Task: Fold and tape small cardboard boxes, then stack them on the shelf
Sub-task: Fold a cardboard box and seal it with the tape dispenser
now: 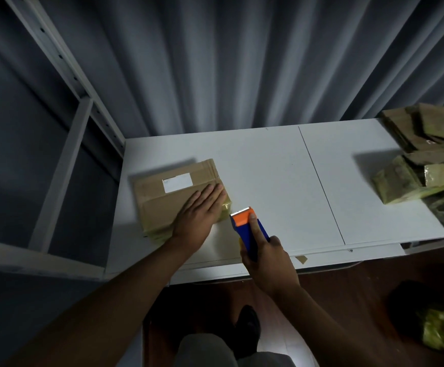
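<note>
the left hand [198, 213] lies flat, fingers straight and together, pressing down on the top of the cardboard box [173, 197], which sits on the left part of the white table [268, 168], close to its left edge. the right hand [266, 260] is wrapped round the blue and orange tape dispenser [247, 229], forefinger laid along its top, the toothed end just beside the box's right side where a strip of glossy tape [225, 206] shows. this looks like the taping step, with the seam on that side being closed or just cut; whether the tape is already severed cannot be told. the next move probably calls for smoothing the strip down, then putting the dispenser aside so both hands can lift the box toward the shelf [65, 165], whose pale metal frame stands just left of the table. a white label [177, 182] is stuck on the box top. at the table's far right lies a heap of flattened cardboard and tape-wrapped pieces [424, 160], well apart from the box. grey curtains [242, 62] hang behind, and the floor below is dark wood [348, 287].
</note>
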